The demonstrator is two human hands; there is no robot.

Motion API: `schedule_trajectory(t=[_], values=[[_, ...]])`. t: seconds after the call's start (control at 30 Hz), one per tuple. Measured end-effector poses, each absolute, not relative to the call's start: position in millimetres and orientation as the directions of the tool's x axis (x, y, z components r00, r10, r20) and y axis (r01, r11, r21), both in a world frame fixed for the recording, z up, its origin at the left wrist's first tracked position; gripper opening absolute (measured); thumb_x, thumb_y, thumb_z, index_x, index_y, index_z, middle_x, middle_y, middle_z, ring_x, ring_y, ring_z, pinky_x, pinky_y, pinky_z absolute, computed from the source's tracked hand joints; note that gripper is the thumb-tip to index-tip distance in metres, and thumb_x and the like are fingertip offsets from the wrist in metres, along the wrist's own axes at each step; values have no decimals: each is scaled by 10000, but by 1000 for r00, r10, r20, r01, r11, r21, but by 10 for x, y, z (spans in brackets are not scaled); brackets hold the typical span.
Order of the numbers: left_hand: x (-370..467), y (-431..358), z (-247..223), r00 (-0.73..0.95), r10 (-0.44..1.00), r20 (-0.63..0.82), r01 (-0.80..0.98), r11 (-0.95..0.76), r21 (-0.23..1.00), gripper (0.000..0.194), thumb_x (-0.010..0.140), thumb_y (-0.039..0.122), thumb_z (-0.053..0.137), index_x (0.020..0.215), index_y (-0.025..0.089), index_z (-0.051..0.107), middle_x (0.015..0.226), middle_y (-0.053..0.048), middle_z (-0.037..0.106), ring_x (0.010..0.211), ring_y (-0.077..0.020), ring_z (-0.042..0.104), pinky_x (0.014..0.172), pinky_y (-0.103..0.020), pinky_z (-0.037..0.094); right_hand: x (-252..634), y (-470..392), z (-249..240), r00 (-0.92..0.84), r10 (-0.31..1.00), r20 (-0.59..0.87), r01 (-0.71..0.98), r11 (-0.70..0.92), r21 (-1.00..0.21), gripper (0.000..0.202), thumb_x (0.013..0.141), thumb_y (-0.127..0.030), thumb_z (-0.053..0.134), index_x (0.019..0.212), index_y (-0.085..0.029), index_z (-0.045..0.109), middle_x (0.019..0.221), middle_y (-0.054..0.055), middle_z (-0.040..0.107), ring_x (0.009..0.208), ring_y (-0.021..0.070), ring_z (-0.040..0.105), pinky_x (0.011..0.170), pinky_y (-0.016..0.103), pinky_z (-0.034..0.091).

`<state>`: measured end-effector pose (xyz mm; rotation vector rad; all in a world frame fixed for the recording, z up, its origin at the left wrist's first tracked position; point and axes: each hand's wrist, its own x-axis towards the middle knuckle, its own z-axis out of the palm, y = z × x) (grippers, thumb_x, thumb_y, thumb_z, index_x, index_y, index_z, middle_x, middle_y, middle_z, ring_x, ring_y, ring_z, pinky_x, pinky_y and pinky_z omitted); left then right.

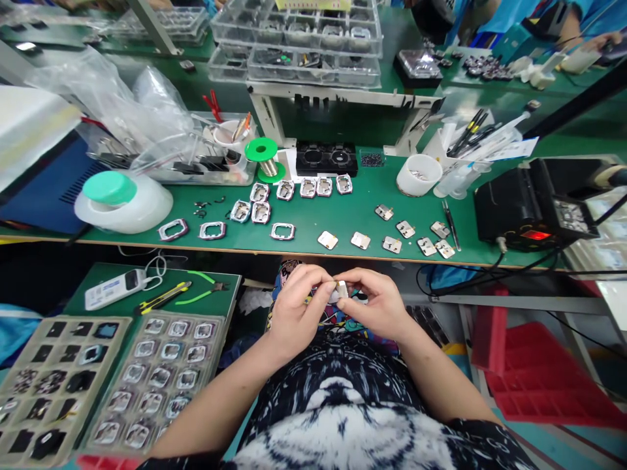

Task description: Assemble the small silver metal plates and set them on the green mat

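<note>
Over my lap, just off the bench edge, my left hand (300,305) and my right hand (376,299) meet with fingers closed. Between the fingertips is a small silvery-white part (341,290), mostly covered by them, so its kind is unclear. On the green bench ahead lie several flat metal plates, including a plate (328,240) and another plate (360,241) nearest the hands. Farther left are several rectangular watch-case frames; one open frame (283,232) lies near the edge, and frames with metal inside, such as this frame (261,212), sit behind it.
Tweezers (451,225) lie beside a black soldering station (533,205). A white cup (418,175), green solder spool (264,160) and white bottle (122,202) stand along the bench. Lower left are compartment trays (161,316), cutters (202,289) and a utility knife (164,297). Red bins (543,372) stand lower right.
</note>
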<state>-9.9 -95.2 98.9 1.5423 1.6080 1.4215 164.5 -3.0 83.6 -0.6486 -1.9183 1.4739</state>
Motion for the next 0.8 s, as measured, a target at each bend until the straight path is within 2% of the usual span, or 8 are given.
schedule_trajectory(t=[0.23,0.53,0.8], values=[[-52,-932,954,-295,899,323,433,-175,884,116,1056,195,590,961,214,654,940,-20,643,901,-172,599,826,-314,473,1638,-56,791,-655,731,194,36,286,-958,313,897,-234,789,1205,-263,748,1033,32,762,864,171,699,778,313,584],[13,-915,886,-345,858,379,479,-186,858,115,1053,184,585,967,218,654,965,-29,673,939,-190,618,868,-340,477,1620,-92,700,-606,772,192,45,274,-961,327,888,-239,784,1212,-275,757,1059,47,769,901,194,726,823,345,608],[71,-891,889,-380,854,354,473,-149,868,151,1075,246,555,955,217,642,915,-25,652,903,-187,603,846,-333,479,1613,-108,645,-571,802,174,62,254,-965,337,863,-233,797,1196,-263,759,1044,55,771,893,200,716,821,360,609]])
